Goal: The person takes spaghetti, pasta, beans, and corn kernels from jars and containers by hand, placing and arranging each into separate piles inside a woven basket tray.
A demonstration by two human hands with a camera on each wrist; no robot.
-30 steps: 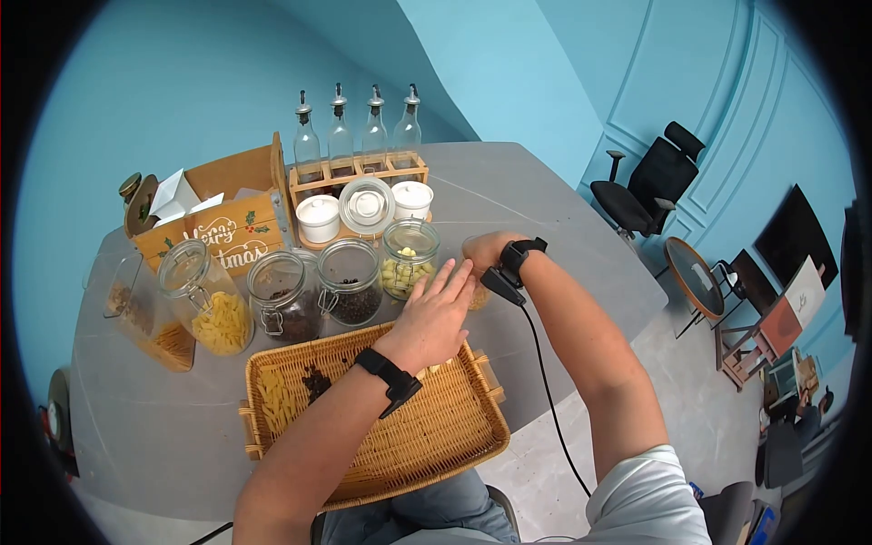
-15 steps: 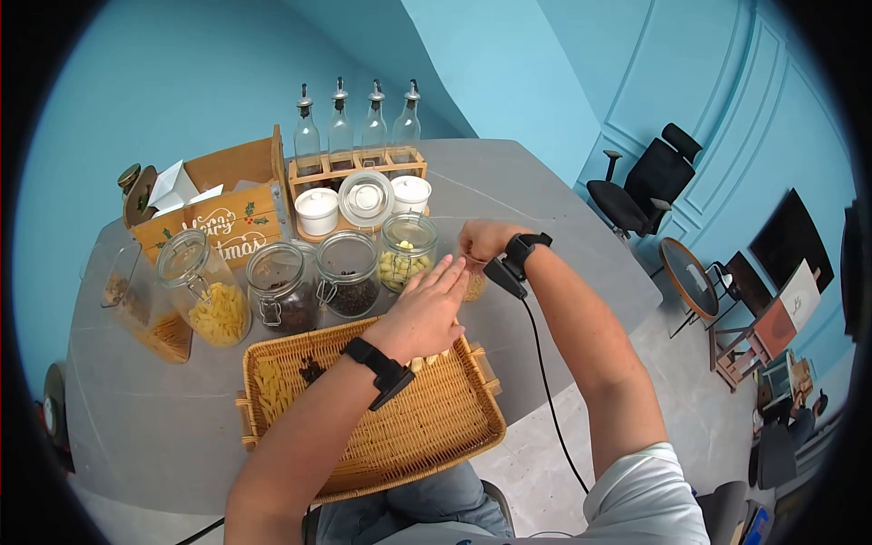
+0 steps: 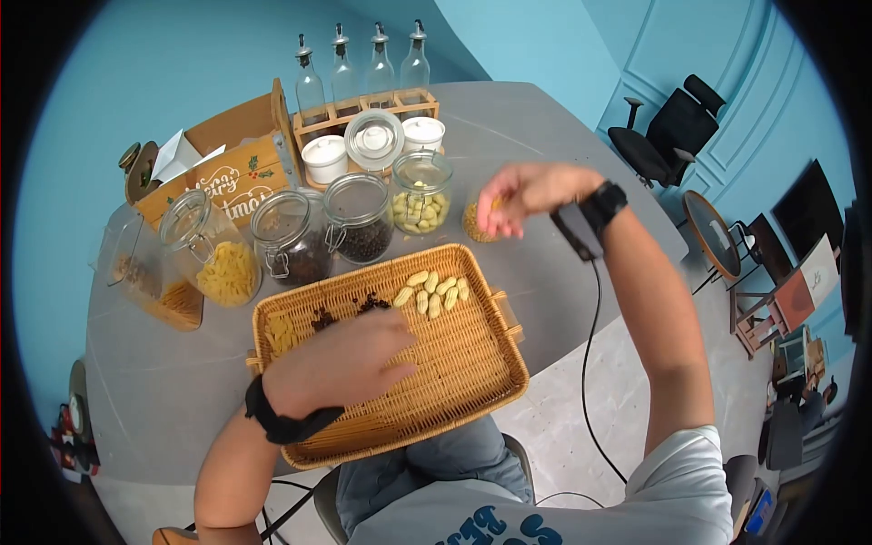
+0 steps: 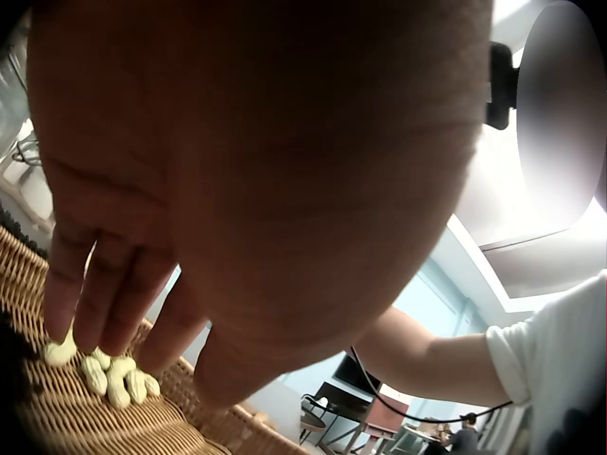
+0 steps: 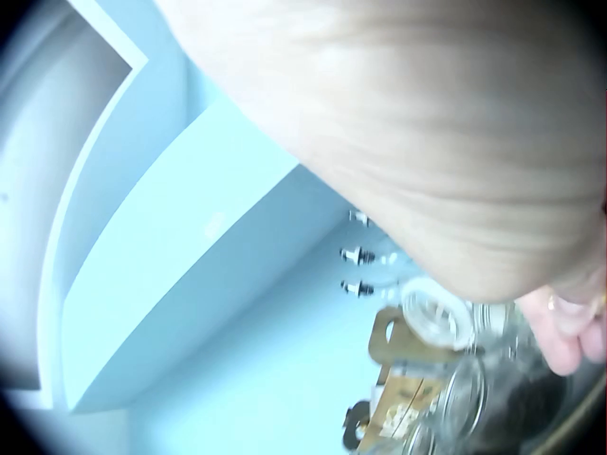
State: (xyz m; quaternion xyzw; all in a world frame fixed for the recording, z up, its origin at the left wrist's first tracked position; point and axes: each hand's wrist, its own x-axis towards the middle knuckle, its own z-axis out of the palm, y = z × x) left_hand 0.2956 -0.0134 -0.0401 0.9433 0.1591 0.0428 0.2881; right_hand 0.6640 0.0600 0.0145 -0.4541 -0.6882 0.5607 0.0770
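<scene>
My left hand (image 3: 341, 363) is over the wicker basket (image 3: 472, 400), its fingers straight and spread; in the left wrist view they overlap the peanuts (image 4: 119, 379). Inside the basket lie peanuts (image 3: 434, 295), dark bits (image 3: 371, 302) and penne (image 3: 282, 334). My right hand (image 3: 536, 193) is beside and over a small jar of yellow kernels (image 3: 474, 222), its fingers curled. A bit of yellow shows between its thumb and fingers, and at the fingers in the right wrist view.
Behind the basket stand glass jars of peanuts (image 3: 420, 211), peppercorns (image 3: 365, 238), dark spice (image 3: 300, 259) and penne (image 3: 227, 272). Farther back are white lidded pots (image 3: 325, 162), a rack of bottles (image 3: 341, 113) and a wooden box (image 3: 222, 182). A cable (image 3: 586, 381) hangs from the right wrist.
My left hand has left the kernel jar and moved down left over the basket, uncovering the peanuts. My right hand has lifted out of the kernel jar and moved right.
</scene>
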